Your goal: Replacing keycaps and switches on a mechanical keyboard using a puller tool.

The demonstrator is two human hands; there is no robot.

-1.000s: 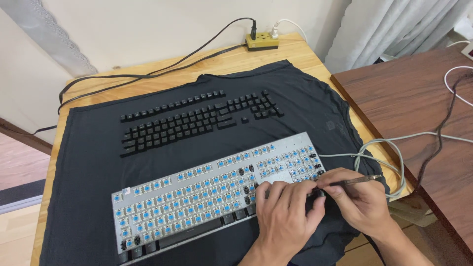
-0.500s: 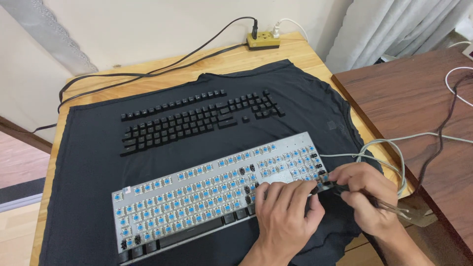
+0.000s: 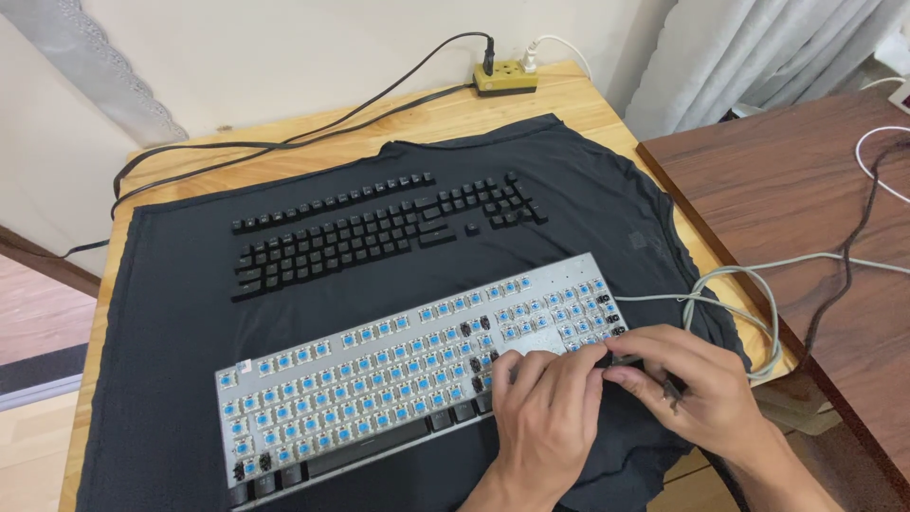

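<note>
A grey keyboard [image 3: 379,379] with bare blue switches lies slanted on a black cloth [image 3: 171,313]; a few black keycaps remain along its front row and right end. My left hand [image 3: 550,417] lies over the keyboard's front right part, fingers together, pressing on it. My right hand [image 3: 706,393] is at the keyboard's right end, fingertips pinched beside my left fingertips at a black keycap [image 3: 614,358]. A thin dark tool [image 3: 671,389] shows between the right hand's fingers. The removed black keycaps [image 3: 360,237] sit in neat rows farther back on the cloth.
The cloth covers a light wooden table [image 3: 284,133]. A yellow-green power strip [image 3: 505,76] with black and white cords sits at the back edge. The keyboard's grey cable [image 3: 749,303] loops right toward a dark wooden table [image 3: 806,209]. Curtains [image 3: 758,47] hang behind.
The long thin tool stuck out to the right of my right hand, then swung down; now it is tucked in the hand. My fingertips have closed together at the keyboard's right end.
</note>
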